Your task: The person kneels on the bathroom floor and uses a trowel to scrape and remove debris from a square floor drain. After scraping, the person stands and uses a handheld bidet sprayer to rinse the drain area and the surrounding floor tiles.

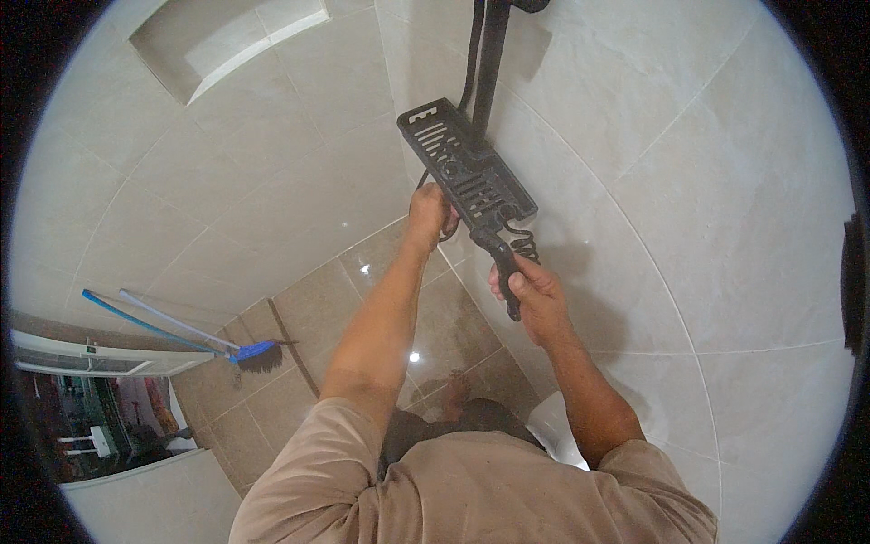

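A black slotted shower shelf [467,168] hangs on a black upright pipe [490,82] against the tiled wall. My right hand [541,304] is closed around the handle of a black hand sprayer [514,306] just below the shelf's near end. A coiled black hose [523,243] hangs beside the sprayer. My left hand [428,218] is at the shelf's left side, its fingers curled round a thin black hose [445,238] that shows above and below the fist. The shelf's edge and my own hand partly hide those fingers.
A blue broom [254,352] with a long handle leans near the left wall, beside a squeegee [294,349] on the brown tiled floor [426,326]. An open doorway [109,422] lies at the lower left. A recessed wall niche [227,45] is at the upper left.
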